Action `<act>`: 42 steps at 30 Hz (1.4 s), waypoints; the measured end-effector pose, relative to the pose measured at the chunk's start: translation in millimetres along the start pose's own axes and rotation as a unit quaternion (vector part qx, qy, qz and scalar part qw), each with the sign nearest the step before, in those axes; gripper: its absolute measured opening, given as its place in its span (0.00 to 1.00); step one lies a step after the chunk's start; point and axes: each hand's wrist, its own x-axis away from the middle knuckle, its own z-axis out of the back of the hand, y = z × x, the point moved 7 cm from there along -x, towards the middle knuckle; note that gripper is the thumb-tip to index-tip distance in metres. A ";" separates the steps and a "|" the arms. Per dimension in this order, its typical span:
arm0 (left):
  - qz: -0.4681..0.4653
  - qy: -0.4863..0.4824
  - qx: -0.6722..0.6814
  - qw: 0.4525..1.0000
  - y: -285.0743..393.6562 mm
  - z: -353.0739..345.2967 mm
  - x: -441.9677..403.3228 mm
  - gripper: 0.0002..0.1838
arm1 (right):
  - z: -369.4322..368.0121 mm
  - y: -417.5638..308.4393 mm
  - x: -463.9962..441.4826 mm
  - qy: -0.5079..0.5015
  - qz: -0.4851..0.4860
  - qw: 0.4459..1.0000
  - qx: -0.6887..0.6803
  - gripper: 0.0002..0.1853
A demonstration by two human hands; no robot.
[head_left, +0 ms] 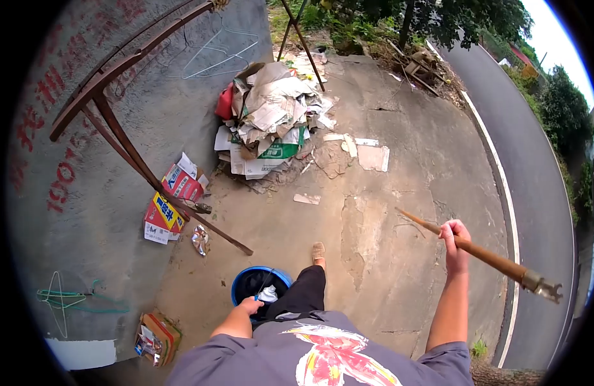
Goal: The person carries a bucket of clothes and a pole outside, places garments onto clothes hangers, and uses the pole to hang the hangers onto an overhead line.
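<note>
My right hand [456, 239] is wrapped round a long wooden pole [493, 258], held out to the right. The pole has a metal jaw-like fitting [541, 285] at its right end and a tapered tip at the left. Low in the view, my left hand [250, 305] is closed at the rim of a blue bucket [235, 283]. A thin handle runs up near its fingers, and I cannot make out exactly what they grip. Inside the dark bucket lies something white and crumpled [268, 294].
A big heap of flattened cardboard [271, 109] stands ahead by the wall. Rusty metal framing [120, 138] leans at the left, beside red and yellow boxes [169, 204]. Another box [159, 339] sits lower left. Loose cardboard [373, 158] lies ahead; a road [522, 141] runs along the right.
</note>
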 end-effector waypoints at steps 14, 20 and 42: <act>-0.018 0.001 0.015 1.000 205.8 66.3 -122.2 0.20 | -57.7 127.0 -259.2 0.070 -0.179 0.965 -0.176 0.13; -0.022 0.031 0.025 0.999 266.2 91.3 -149.7 0.22 | -125.7 120.7 -394.5 -0.110 -0.142 0.982 -0.060 0.12; 0.037 0.160 0.408 0.898 379.0 38.2 -39.2 0.28 | -436.4 83.0 -522.8 -0.511 0.164 0.822 0.190 0.12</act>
